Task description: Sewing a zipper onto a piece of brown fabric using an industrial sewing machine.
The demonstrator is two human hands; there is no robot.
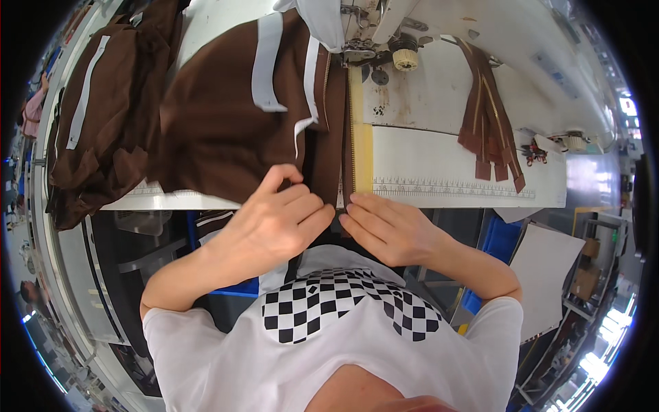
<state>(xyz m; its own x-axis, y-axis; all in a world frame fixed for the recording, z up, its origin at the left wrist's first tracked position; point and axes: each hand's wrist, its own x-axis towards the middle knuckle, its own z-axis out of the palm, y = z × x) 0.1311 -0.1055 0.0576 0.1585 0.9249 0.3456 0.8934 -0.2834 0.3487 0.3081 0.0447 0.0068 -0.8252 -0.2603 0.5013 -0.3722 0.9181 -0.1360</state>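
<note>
A brown fabric piece [220,103] with white strips along it lies on the sewing table, its right edge running up to the sewing machine's presser foot area [360,48]. Alongside that edge runs a long brown zipper [347,137] with gold-coloured teeth. My left hand [281,216] is closed on the fabric's near edge, thumb and index finger pressed together, the index knuckle raised. Close to its right, my right hand [388,230] pinches the near end of the zipper at the table's front edge. The fingertips partly hide the fabric and zipper ends.
More brown fabric pieces [110,110] are piled at the left. Several brown zippers [487,117] hang together at the right, near a small red-and-metal item [534,154]. A yellow strip [364,151] and a printed ruler [453,187] mark the white tabletop.
</note>
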